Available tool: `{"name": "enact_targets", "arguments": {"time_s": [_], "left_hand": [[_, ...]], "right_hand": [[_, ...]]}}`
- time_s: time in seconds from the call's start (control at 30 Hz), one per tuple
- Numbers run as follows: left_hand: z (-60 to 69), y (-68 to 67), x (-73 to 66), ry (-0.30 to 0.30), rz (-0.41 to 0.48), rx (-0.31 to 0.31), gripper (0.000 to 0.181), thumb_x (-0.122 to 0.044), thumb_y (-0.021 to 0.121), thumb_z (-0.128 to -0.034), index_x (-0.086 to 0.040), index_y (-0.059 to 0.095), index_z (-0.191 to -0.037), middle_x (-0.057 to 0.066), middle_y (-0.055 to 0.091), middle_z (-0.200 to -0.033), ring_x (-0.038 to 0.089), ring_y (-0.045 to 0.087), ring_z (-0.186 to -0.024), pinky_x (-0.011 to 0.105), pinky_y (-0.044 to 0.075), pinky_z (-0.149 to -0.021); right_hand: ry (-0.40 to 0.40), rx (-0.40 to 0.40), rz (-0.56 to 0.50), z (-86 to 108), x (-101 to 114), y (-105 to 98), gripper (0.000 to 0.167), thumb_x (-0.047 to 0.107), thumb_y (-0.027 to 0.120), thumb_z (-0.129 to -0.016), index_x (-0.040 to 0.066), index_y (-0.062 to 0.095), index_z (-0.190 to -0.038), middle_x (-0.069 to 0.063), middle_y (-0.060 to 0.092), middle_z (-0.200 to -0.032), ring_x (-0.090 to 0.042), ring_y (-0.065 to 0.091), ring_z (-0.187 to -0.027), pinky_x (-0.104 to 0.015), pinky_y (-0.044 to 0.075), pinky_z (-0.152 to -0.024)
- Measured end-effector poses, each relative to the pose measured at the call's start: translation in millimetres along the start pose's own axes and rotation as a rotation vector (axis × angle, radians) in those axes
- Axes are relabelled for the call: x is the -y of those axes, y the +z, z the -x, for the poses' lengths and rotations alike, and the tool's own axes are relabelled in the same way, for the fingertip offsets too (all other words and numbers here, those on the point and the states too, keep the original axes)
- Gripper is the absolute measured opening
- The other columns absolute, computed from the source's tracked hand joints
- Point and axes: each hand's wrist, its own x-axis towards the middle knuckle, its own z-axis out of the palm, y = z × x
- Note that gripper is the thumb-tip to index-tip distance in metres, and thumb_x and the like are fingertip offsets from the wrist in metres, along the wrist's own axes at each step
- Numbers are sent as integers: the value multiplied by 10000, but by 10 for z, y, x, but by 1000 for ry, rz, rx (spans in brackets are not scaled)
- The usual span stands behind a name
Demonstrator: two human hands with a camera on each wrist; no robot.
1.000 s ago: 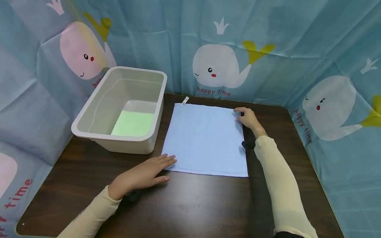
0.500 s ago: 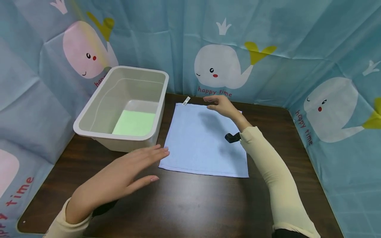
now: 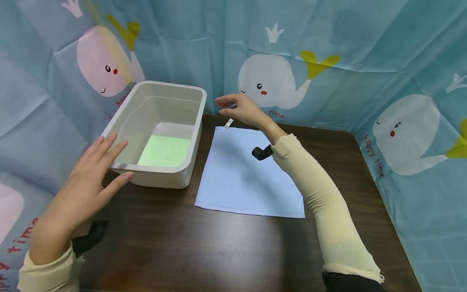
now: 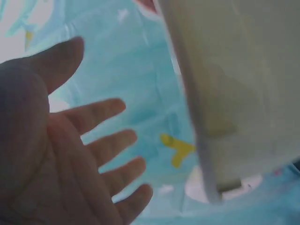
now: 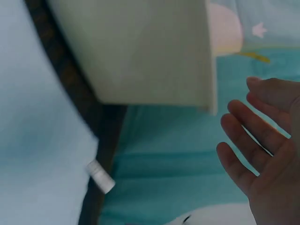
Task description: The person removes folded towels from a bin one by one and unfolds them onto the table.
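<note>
A light blue towel [image 3: 248, 178] lies flat on the table, a white tag [image 3: 228, 123] sticking out at its far left corner. Left of it stands a grey plastic bin [image 3: 171, 174] with a light green cloth [image 3: 164, 151] on its floor. My left hand [image 3: 82, 182] is at the bin's near left corner, fingers spread and holding nothing; the left wrist view shows a gap between fingertips and the bin's rim. Above the towel's far edge, right of the bin, hovers my right hand [image 3: 242, 108], its fingers loosely bent with nothing in them.
The dark wooden table [image 3: 226, 251] extends in front of and to the right of the towel. A blue curtain [image 3: 204, 48] printed with whales stands along the back and both sides, close behind the bin.
Both hands have lifted off the towel. The left hand moved left to the bin's near corner; the right swept left across the towel's far edge, toward the bin. The towel stays spread out.
</note>
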Motion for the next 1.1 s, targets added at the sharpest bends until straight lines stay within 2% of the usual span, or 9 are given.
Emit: {"name": "enact_targets", "arguments": {"time_s": [0.1,0.2,0.4,0.53,0.73,0.9,1.1], "left_hand": [[21,-18,188,-114,-8,27,725,-341,579,-996,-134,217,-1588,165,37,-1681,414,-17,-1552,634,-21,-1222],[27,1,303,-202,-21,59,759,-375,508,-1023,-100,100,-1601,173,-96,-1672,431,-124,-1537,672,-76,-1193],[28,69,401,-295,-49,92,825,-460,426,-1034,-27,-8,-1586,215,-175,-1647,464,-171,-1514,686,-99,-1177],[26,90,406,-351,-71,107,875,-519,386,-1028,12,-48,-1571,230,-203,-1630,480,-174,-1506,689,-91,-1175],[34,112,416,-386,-101,115,917,-561,359,-1019,85,-21,-1548,292,-171,-1615,511,-147,-1497,721,-38,-1159],[35,128,384,-385,-106,129,916,-566,327,-1025,109,-19,-1538,339,-144,-1597,540,-133,-1486,726,-14,-1154],[8,137,314,-395,-114,132,928,-581,329,-1020,121,9,-1534,347,-146,-1594,537,-143,-1486,747,-8,-1137]], "right_hand": [[-21,6,-9,-154,170,8,380,193,649,-957,145,631,-1334,-52,664,-1313,-158,618,-1145,-313,499,-1003],[-11,19,-24,-310,331,33,385,179,637,-962,149,622,-1345,-72,661,-1315,-162,615,-1155,-302,489,-1005],[49,45,-114,-605,623,123,423,149,616,-967,119,581,-1388,-82,656,-1323,-128,611,-1197,-216,479,-1005],[52,54,-200,-777,770,225,427,150,614,-970,112,574,-1393,-93,644,-1345,-113,620,-1184,-222,482,-1004],[106,66,-307,-1035,888,506,424,191,629,-969,150,582,-1388,-54,637,-1365,-107,622,-1169,-296,502,-981],[201,91,-384,-1183,1002,739,419,217,638,-963,189,590,-1378,3,648,-1339,-115,623,-1174,-280,500,-999],[293,77,-415,-1297,1095,967,393,254,641,-964,194,614,-1351,28,648,-1337,-120,634,-1191,-218,515,-932]]}}
